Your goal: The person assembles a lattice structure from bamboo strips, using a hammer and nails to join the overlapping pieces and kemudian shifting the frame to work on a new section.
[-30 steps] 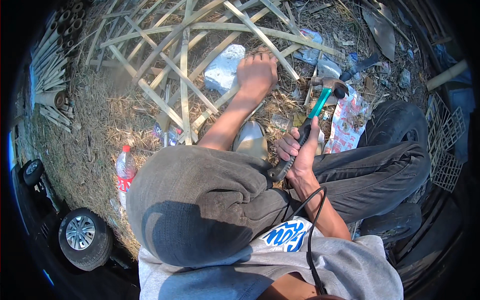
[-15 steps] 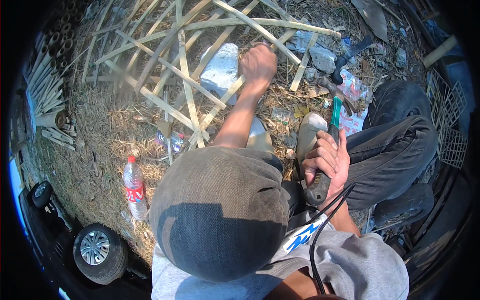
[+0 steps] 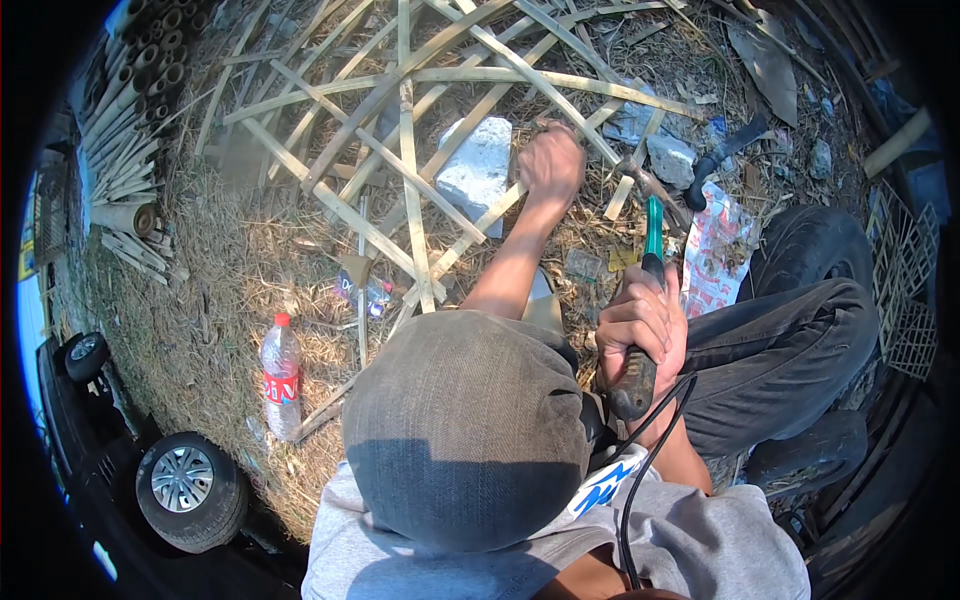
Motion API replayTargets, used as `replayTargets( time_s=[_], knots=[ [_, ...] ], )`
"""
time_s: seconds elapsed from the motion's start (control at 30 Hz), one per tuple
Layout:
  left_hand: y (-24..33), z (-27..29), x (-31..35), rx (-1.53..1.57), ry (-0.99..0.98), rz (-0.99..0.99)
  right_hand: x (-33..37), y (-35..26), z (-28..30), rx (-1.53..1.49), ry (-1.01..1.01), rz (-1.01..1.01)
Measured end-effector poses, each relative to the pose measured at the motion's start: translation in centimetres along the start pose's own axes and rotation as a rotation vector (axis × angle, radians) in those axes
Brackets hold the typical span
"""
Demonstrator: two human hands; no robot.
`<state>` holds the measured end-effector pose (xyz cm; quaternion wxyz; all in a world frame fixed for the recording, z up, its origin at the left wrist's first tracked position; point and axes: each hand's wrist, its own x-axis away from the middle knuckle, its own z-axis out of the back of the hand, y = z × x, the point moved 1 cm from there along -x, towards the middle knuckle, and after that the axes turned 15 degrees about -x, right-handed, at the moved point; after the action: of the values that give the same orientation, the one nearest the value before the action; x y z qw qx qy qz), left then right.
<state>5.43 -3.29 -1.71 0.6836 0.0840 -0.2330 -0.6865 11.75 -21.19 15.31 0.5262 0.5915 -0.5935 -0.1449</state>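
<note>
A lattice of crossed bamboo strips [image 3: 408, 170] lies over the ground ahead of me. My left hand [image 3: 552, 163] is closed around one of its strips, beside a white stone block [image 3: 476, 165] that sits under the lattice. In my right hand [image 3: 640, 325] is a hammer [image 3: 654, 230] with a green and black handle, gripped with the fingers wrapped round. Its metal head points forward, just right of my left hand and near the end of a strip. What my left fingertips touch is hidden behind the hand.
A plastic bottle [image 3: 281, 375] with a red cap stands left of my bent left knee [image 3: 465, 430]. Bundled bamboo poles [image 3: 125, 190] are at far left, above a vehicle wheel [image 3: 190, 490]. Grey rocks [image 3: 671, 160], a dark pipe [image 3: 725, 158] and printed plastic [image 3: 718, 250] lie at right.
The hammer's head has swung left and forward, closer to the lattice and my left hand. My left hand keeps its hold on the strip. The whole view has shifted slightly.
</note>
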Motion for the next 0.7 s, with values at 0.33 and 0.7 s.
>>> replayTargets(
  time_s=[0.33, 0.7],
  knots=[
    [0.8, -0.6, -0.2, 0.059, -0.117, 0.044, 0.1, -0.3, -0.3, -0.066, -0.093, 0.083],
    [0.3, -2.5, -0.6, -0.019, 0.039, -0.03, -0.5, -0.9, -0.5, -0.053, -0.081, 0.032]
  ],
)
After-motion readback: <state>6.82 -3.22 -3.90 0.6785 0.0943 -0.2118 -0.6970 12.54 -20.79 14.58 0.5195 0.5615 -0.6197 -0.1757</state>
